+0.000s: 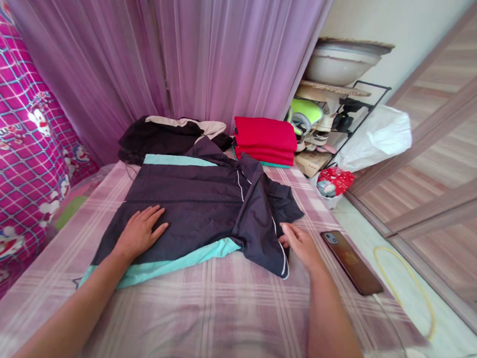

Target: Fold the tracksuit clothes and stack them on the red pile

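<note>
A dark jacket (187,194) with mint-green side panels and white piping lies spread on a plaid-covered surface (193,314). A long seam or zip runs across its middle. The upper part and a sleeve (261,225) lie folded over at the right. My left hand (140,231) rests flat on the lower body of the jacket, fingers spread. At the sleeve's piped edge, my right hand (297,244) has its fingers curled and pinched on the fabric; the fingertips are partly hidden.
Behind the jacket lie a stack of folded red clothes (265,139) and a heap of black and cream clothing (171,134). A phone (352,263) with a cable lies at the right edge. Beyond are a shoe rack (351,127), a white bag (384,136) and purple curtains (233,50).
</note>
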Demonstrator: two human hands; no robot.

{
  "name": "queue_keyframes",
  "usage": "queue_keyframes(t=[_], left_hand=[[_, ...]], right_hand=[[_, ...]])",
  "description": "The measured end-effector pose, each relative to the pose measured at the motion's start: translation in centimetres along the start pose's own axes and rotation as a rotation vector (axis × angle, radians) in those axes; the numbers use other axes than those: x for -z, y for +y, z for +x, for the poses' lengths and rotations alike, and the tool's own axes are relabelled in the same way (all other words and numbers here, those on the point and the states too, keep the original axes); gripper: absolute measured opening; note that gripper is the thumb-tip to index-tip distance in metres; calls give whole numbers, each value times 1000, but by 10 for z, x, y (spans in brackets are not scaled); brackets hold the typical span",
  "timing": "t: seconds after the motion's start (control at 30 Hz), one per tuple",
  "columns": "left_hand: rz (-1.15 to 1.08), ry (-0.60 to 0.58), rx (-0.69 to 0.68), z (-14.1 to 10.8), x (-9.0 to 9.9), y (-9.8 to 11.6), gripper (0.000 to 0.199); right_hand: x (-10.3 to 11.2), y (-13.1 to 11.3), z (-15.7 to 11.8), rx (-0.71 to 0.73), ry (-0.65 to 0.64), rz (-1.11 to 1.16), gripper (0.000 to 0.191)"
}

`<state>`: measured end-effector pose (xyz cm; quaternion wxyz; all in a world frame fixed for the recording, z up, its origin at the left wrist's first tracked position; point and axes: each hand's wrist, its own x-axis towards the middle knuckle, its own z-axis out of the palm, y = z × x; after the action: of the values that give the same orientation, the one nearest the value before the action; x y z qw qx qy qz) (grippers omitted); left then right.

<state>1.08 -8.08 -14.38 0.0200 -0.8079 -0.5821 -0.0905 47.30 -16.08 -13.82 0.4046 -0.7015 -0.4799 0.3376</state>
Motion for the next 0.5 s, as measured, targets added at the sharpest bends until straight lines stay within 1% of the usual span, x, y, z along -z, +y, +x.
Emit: queue_keyframes(t=[0.1, 0.17, 0.2, 0.23, 0.27, 0.33, 0.4, 0.47, 0.5], left_hand=[[-5, 6, 3, 0, 1, 1, 62], [-5, 9, 10, 0, 2, 2, 61], [-6, 9, 13, 0, 2, 2, 61], [-6, 7, 14, 0, 2, 2, 61], [-6, 5, 13, 0, 2, 1, 62], [-6, 6, 7, 0, 2, 0, 62], [-7, 12, 0, 1, 2, -1, 62], [-7, 18, -3, 1, 1, -1, 62], [-8, 19, -4, 1, 1, -2, 62]], right_hand=[[1, -3, -7, 67, -118, 1, 64], [0, -2, -7, 105, -132, -2, 65], [-1, -1, -5, 114, -103, -19, 60], [0, 0, -4, 120, -42, -61, 54], [2, 3, -2, 120, 49, -137, 47], [11, 8, 1, 105, 275, -383, 40], [25, 16, 1, 66, 472, -655, 39], [41, 25, -1, -19, 581, -836, 43], [49, 30, -2, -79, 603, -881, 45]])
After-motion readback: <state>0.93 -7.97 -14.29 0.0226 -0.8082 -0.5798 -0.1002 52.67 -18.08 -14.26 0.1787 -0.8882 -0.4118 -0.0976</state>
